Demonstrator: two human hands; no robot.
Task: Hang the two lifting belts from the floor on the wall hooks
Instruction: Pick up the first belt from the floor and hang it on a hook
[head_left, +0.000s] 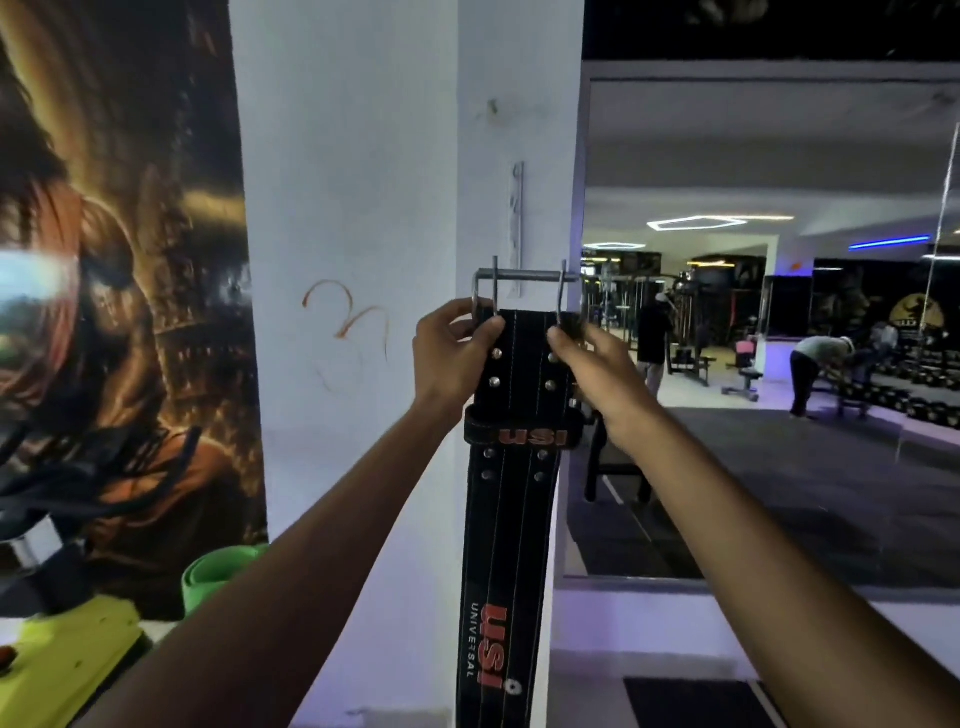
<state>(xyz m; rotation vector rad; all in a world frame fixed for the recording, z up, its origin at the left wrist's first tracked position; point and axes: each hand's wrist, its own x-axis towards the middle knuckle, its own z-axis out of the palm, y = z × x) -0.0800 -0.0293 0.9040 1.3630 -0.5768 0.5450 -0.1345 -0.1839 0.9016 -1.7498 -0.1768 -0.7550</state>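
On my far left, a dark wall poster (119, 291) and a lime-green object (67, 660) sit out of the way. My left hand (454, 353) pinches the top left corner of the black stitched leather lifting belt with red lettering (511, 519), thumb and fingers clamped just below the steel double-prong buckle (524, 291). The belt hangs straight down against the edge of the white pillar (363, 208). My right hand (592, 364) grips the opposite top corner, fingers curled around the strap's edge, so both hands hold the buckle end raised and level. A thin pale strip on the pillar (518, 218) rises just above the buckle; I can't tell whether it carries the hook. Further right, a large wall mirror (779, 312) reflects the gym. My worry: if the buckle frame only grazes a hook instead of seating over it, the heavy belt will slide off once I let go. The second belt isn't visible.
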